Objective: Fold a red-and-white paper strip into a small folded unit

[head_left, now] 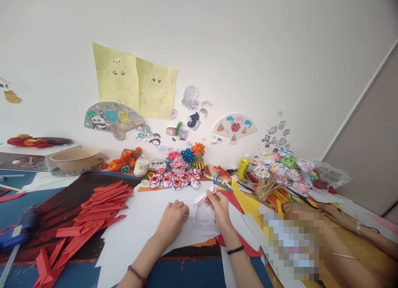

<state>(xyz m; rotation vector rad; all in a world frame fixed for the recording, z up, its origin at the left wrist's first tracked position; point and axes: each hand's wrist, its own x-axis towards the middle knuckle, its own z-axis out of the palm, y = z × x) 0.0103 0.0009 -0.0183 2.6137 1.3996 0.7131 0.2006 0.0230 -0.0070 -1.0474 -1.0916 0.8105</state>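
Observation:
My right hand [219,206] pinches a folded strip of white paper with red edges [205,194] and holds it up just above the white sheets [139,226] on the table. My left hand [173,217] rests on the white sheets with its fingers curled under, right beside the folded white piece [203,219] under the strip; whether it holds anything is hidden. A pile of folded red paper strips [99,207] lies to the left of both hands.
Small red-and-white paper flowers [174,181] line the far side of the sheets. A blue glue gun [17,232] lies at the left. Paper flowers on sticks [273,174], a yellow glue bottle [242,168] and another person's arms [338,234] are at the right. Drawings hang on the wall.

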